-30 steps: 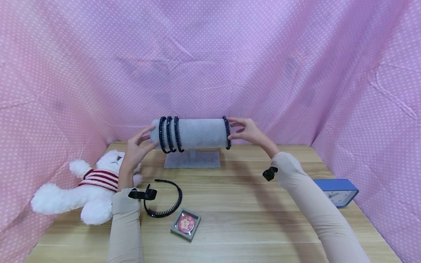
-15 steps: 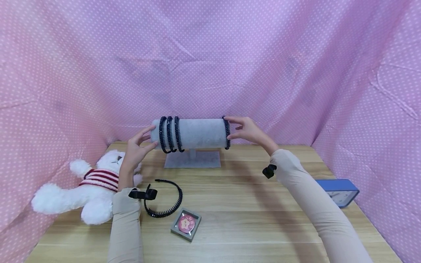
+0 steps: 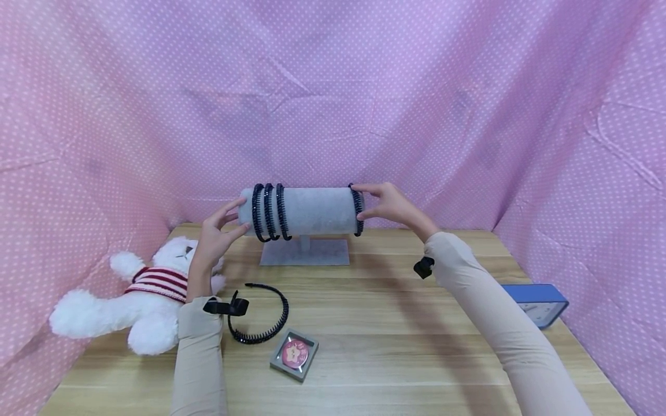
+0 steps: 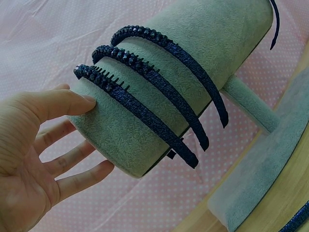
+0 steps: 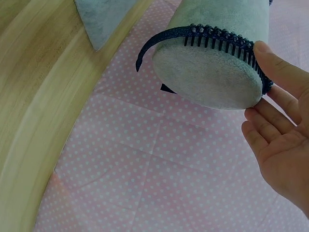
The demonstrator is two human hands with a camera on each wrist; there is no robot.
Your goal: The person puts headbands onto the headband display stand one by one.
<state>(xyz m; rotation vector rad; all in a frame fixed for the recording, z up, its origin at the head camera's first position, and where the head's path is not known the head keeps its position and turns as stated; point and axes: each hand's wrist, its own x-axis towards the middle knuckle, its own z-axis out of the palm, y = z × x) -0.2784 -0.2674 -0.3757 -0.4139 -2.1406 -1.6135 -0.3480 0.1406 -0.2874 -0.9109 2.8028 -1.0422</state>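
A grey plush headband stand (image 3: 319, 211), a horizontal roll on a post and flat base, stands at the back of the table. Three dark beaded headbands (image 4: 145, 75) with comb teeth sit over its left part. The left hand (image 3: 212, 240) grips the roll's left end, thumb on the near side and fingers at the end face. At the right end, the right hand (image 3: 391, 207) pinches another dark headband (image 5: 222, 38) between thumb and fingers, and this headband lies over the roll close to its rim. One more headband (image 3: 283, 315) lies on the table near the left sleeve.
A white plush bear (image 3: 156, 312) in a striped top lies at the left, partly behind the left arm. A small grey framed box (image 3: 294, 354) is at the front, and a blue clock (image 3: 538, 303) at the right. Pink dotted cloth (image 3: 333, 104) surrounds the table.
The right hand has moved slightly left, and the headband it pinches has slid a little inward onto the roll's right end. The left hand stays in place.
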